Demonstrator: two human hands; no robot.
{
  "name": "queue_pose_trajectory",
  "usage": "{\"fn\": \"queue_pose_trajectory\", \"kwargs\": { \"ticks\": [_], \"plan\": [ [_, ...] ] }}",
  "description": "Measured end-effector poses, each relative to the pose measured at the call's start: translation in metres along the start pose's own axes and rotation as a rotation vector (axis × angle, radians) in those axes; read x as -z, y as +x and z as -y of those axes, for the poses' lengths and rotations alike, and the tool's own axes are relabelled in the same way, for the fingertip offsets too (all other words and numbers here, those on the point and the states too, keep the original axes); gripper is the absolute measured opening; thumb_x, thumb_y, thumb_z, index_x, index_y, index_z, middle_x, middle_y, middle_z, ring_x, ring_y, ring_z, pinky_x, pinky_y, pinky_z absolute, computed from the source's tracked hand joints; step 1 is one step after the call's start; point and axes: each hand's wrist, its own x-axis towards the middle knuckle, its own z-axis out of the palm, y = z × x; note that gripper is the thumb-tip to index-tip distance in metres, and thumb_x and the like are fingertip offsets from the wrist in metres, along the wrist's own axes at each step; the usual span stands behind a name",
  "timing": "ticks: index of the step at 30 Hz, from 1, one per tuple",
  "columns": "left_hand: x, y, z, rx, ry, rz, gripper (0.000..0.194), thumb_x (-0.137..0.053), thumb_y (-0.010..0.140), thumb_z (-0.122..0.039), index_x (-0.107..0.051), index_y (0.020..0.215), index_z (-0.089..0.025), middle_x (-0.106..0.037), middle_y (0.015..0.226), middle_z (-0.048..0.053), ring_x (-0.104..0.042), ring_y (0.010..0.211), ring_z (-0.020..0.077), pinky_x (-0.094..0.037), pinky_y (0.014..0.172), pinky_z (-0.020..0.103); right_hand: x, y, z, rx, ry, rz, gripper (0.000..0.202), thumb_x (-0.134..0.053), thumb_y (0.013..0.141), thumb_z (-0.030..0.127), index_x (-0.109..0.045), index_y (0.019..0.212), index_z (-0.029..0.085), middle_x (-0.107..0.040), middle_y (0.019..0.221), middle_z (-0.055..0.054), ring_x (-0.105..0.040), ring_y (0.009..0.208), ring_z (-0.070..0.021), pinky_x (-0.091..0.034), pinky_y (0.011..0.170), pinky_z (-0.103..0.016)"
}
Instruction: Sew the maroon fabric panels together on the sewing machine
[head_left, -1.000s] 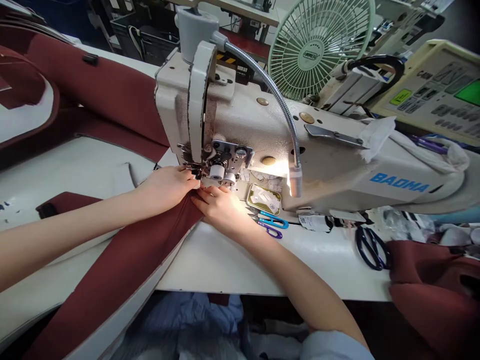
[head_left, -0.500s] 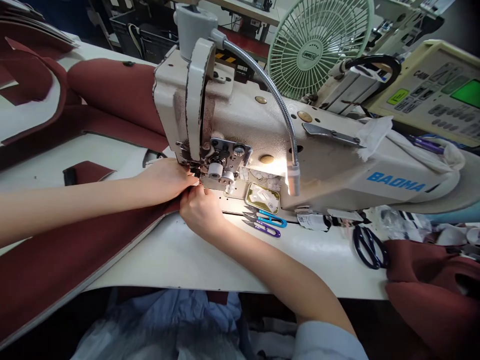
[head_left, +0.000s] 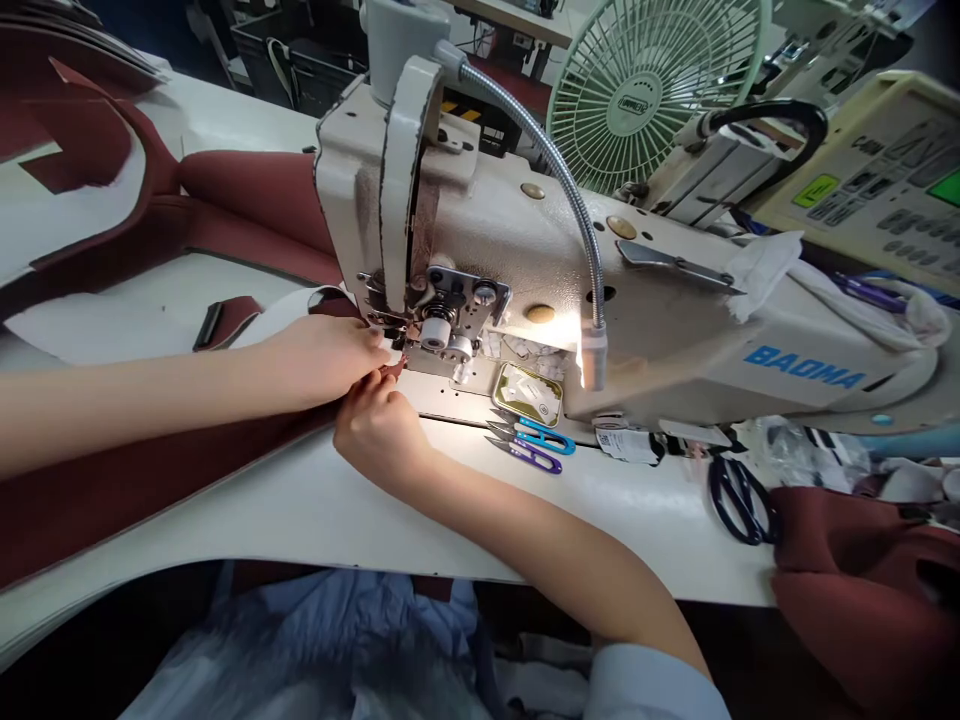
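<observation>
My left hand (head_left: 330, 355) lies beside the needle area of the sewing machine (head_left: 517, 260), its fingers closed on the edge of the dark red fabric (head_left: 225, 465). Just in front of it, my right hand (head_left: 382, 430) pinches the same fabric near the presser foot, with the fingertips of both hands almost touching. A small white piece shows at my left fingertips; I cannot make out what it is. The fabric's long pale-edged panel stretches left under my left forearm, and more of it bunches behind the machine head.
Blue-handled thread snips (head_left: 547, 437) and purple-handled thread snips (head_left: 536, 458) lie right of my hands, below a small tin (head_left: 528, 393). Farther right are black scissors (head_left: 742, 500) and a dark red fabric heap (head_left: 847, 580). A green fan (head_left: 637, 100) stands behind.
Both hands have drawn slightly left with the fabric edge. The panel at left has shifted, and a white strip now shows behind my left hand. The view has tilted a little.
</observation>
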Motion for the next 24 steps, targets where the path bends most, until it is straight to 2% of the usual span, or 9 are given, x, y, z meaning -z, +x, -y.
{"fn": "queue_pose_trajectory", "kwargs": {
  "ticks": [2,4,6,10,15,17,21,24],
  "plan": [
    [0.002,0.006,0.002,0.03,0.012,0.069,0.028,-0.046,0.093,-0.022,-0.074,0.098,-0.024,-0.071,0.085,0.003,-0.061,0.075,0.0196,-0.041,0.073,0.03,0.003,0.01,0.004,0.031,0.0,0.025,0.037,-0.044,0.084,-0.006,-0.073,0.106,-0.008,-0.073,0.098,-0.035,-0.073,0.077,-0.0338,-0.044,0.045,-0.032],
    [0.004,0.012,0.004,0.036,0.003,0.106,0.032,-0.044,0.095,-0.026,-0.074,0.106,-0.024,-0.071,0.087,0.002,-0.059,0.074,0.0173,-0.038,0.069,0.027,0.005,0.02,0.006,0.046,-0.01,0.052,0.036,-0.045,0.083,-0.004,-0.075,0.103,-0.007,-0.073,0.093,-0.034,-0.073,0.073,-0.0347,-0.043,0.044,-0.032],
    [0.007,0.016,0.004,0.033,0.002,0.134,0.033,-0.043,0.096,-0.027,-0.074,0.107,-0.023,-0.072,0.091,0.002,-0.058,0.075,0.0157,-0.036,0.069,0.025,0.005,0.028,0.007,0.03,-0.031,0.067,0.036,-0.045,0.084,-0.001,-0.075,0.104,-0.007,-0.073,0.093,-0.035,-0.072,0.073,-0.0358,-0.042,0.043,-0.033],
    [0.008,0.02,0.003,0.096,0.037,0.211,0.032,-0.042,0.094,-0.022,-0.075,0.096,-0.019,-0.07,0.084,0.004,-0.058,0.074,0.0165,-0.037,0.072,0.027,0.0,0.034,0.009,-0.011,-0.041,0.041,0.037,-0.044,0.086,-0.001,-0.074,0.106,-0.01,-0.072,0.093,-0.036,-0.073,0.072,-0.0356,-0.045,0.044,-0.033],
    [0.001,0.02,0.014,0.005,-0.013,0.151,0.037,-0.039,0.098,-0.03,-0.075,0.104,-0.023,-0.068,0.091,0.004,-0.058,0.087,0.0182,-0.037,0.076,0.027,-0.006,0.027,0.015,-0.087,-0.02,-0.032,0.038,-0.042,0.088,-0.002,-0.066,0.114,-0.016,-0.069,0.101,-0.04,-0.076,0.083,-0.0384,-0.051,0.046,-0.034],
    [0.0,0.02,0.017,0.008,-0.04,0.149,0.038,-0.038,0.098,-0.03,-0.076,0.099,-0.024,-0.068,0.088,0.003,-0.058,0.085,0.0183,-0.038,0.078,0.028,-0.007,0.026,0.018,-0.092,0.004,-0.046,0.038,-0.041,0.09,-0.001,-0.064,0.116,-0.017,-0.068,0.104,-0.041,-0.076,0.086,-0.0385,-0.053,0.046,-0.034],
    [0.002,0.02,0.012,0.005,-0.045,0.166,0.029,-0.045,0.094,-0.022,-0.072,0.086,-0.02,-0.064,0.076,0.002,-0.057,0.074,0.0182,-0.039,0.078,0.03,-0.009,0.03,0.016,-0.078,0.047,-0.021,0.038,-0.04,0.089,-0.002,-0.067,0.114,-0.013,-0.069,0.107,-0.039,-0.075,0.084,-0.0377,-0.053,0.049,-0.038],
    [-0.002,0.016,0.002,0.016,0.02,0.106,0.021,-0.048,0.09,-0.014,-0.067,0.081,-0.016,-0.063,0.074,0.003,-0.056,0.072,0.0176,-0.039,0.077,0.03,-0.009,0.026,0.007,-0.054,0.088,-0.005,0.036,-0.04,0.089,0.0,-0.071,0.106,-0.009,-0.07,0.105,-0.038,-0.074,0.086,-0.0381,-0.051,0.05,-0.037]
  ]
}}
